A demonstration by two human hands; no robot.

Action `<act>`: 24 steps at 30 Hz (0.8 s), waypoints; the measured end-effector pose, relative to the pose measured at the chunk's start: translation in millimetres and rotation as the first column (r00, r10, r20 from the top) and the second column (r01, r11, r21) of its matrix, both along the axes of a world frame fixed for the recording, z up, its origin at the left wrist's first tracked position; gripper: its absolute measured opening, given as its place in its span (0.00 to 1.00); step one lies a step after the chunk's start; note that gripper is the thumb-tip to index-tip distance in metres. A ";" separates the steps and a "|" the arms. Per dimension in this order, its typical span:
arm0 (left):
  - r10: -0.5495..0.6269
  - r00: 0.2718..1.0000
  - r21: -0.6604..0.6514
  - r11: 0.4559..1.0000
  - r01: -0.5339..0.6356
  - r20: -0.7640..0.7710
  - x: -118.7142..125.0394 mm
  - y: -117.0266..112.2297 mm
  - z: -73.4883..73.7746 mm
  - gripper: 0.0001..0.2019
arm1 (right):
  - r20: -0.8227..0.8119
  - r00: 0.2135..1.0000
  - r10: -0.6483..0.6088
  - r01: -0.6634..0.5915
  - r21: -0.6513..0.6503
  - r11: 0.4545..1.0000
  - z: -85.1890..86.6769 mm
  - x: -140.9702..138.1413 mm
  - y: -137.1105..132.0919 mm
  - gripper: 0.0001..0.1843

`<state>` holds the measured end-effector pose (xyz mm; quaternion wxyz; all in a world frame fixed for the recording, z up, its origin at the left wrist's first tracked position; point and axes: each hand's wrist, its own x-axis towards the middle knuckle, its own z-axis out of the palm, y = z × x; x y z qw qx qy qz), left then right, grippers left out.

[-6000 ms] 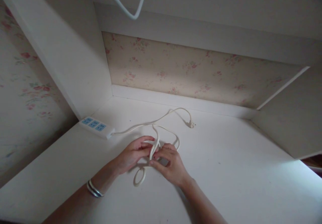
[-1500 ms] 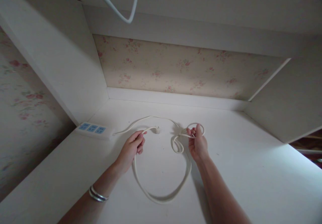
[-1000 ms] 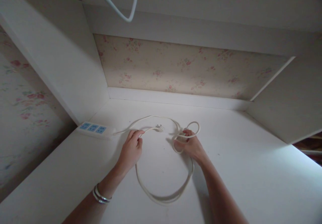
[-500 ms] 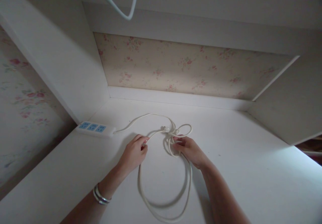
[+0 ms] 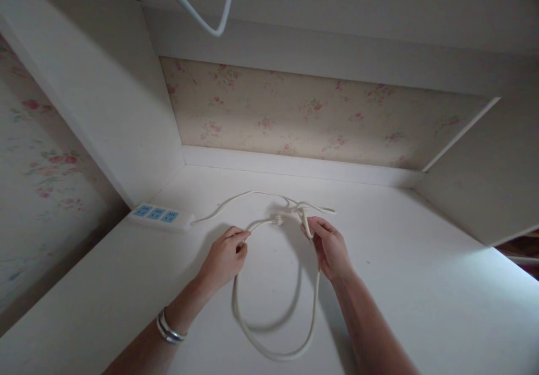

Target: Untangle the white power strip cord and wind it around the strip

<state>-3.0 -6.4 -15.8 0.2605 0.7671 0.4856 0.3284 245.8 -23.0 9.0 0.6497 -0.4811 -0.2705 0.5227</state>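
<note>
A white power strip (image 5: 185,222) with blue socket faces lies at the left of the white desktop. Its cream power cord (image 5: 251,193) runs right to a knotted bundle. My left hand (image 5: 225,254) pinches the cord near its plug end, and the plug (image 5: 277,219) points right, between my hands. My right hand (image 5: 330,246) is closed on the bundled part of the cord, which is lifted a little off the surface. Between both hands a big loop (image 5: 275,357) of cord hangs toward me. The fingertips of my right hand are partly hidden by the cord.
White panels (image 5: 105,83) rise at the left and right of the desktop (image 5: 400,285). A low white ledge (image 5: 295,163) runs along the back under flowered wallpaper (image 5: 290,114). Overhead, a bent pale rod or cable (image 5: 217,30) hangs down.
My right hand has raised the knotted bundle and turned it, moving slightly right. The coils that lay flat are now gathered upright at its fingers. My left hand has stayed nearly still.
</note>
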 end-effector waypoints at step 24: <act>0.209 0.786 -0.563 0.802 0.202 0.581 19.4 -6.0 11.0 0.18 | 0.866 0.462 0.194 -0.524 0.090 0.847 -18.3 -61.1 -21.8 0.14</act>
